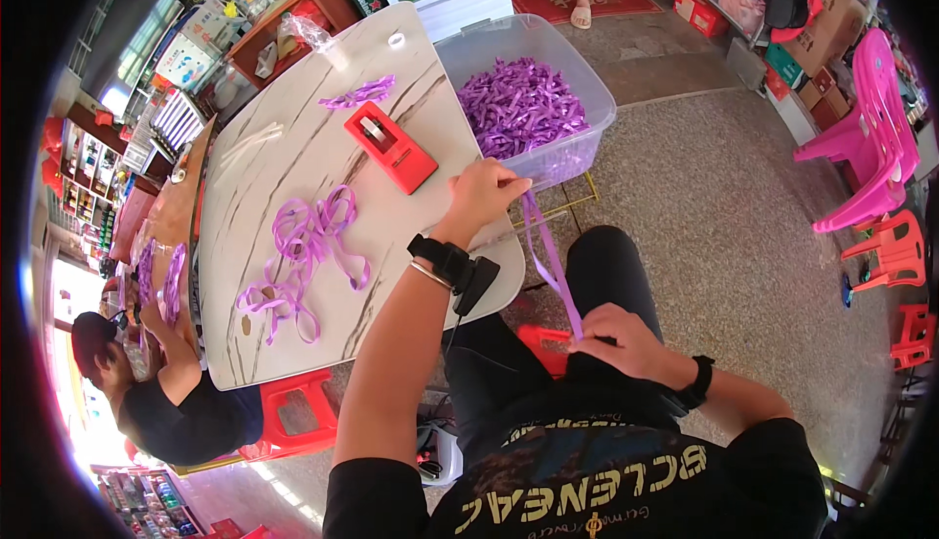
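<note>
A purple ribbon strap (550, 257) is stretched, doubled in part, between my two hands beside the table's right edge. My left hand (484, 195) pinches its upper end, near the plastic tub. Over my lap, my right hand (626, 343) has fingers closed on the lower end. Loose purple straps (311, 229) lie curled in a heap on the marble-patterned table (391, 60). A red tape dispenser (393, 150) sits to the left of my left hand, and a folded purple bundle (358, 92) lies beyond it.
Many folded purple bundles fill the clear tub (599, 118). Red stool (293, 412) and pink chairs (873, 138) stand around. A co-worker (181, 392) sits at the left with purple straps nearby. Another person's feet (582, 11) show on a red mat. White sticks (249, 145) lie on the table.
</note>
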A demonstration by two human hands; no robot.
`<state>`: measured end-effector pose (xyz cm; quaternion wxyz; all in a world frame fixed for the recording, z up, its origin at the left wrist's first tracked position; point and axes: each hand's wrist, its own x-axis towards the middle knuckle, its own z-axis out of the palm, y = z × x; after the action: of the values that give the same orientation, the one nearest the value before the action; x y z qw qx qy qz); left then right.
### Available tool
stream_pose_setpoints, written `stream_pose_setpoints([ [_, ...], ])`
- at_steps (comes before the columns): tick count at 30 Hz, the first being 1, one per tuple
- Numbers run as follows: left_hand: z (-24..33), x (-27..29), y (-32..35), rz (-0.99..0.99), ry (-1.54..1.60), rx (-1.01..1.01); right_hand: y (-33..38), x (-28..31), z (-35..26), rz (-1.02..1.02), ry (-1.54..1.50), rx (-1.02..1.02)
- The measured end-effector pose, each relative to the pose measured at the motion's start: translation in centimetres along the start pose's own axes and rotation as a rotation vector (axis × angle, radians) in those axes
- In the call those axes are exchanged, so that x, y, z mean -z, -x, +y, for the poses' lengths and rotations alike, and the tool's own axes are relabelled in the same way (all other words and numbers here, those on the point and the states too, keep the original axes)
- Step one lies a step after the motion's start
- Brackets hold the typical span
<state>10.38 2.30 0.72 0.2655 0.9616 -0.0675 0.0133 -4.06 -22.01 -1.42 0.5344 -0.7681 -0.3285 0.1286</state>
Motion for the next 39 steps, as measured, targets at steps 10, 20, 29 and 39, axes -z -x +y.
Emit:
stream_pose_setpoints([
  [10,-0.7,-0.6,-0.3,-0.050,0.114,0.071,5.6,-0.3,-1.7,-0.117,0.071,0.017],
  [20,-0.6,-0.5,-0.3,-0.052,0.077,0.089,7.1,-0.2,-2.0,-0.151,0.151,-0.039],
  [29,-0.4,-0.6,-0.1,-0.029,0.089,0.085,7.1,0.0,-4.5,-0.104,0.336,0.142],
  [39,-0.9,-1.3,-0.4,0.006,0.123,0.044,8.1,-0.3,-2.8,-0.143,0.025,-0.070],
])
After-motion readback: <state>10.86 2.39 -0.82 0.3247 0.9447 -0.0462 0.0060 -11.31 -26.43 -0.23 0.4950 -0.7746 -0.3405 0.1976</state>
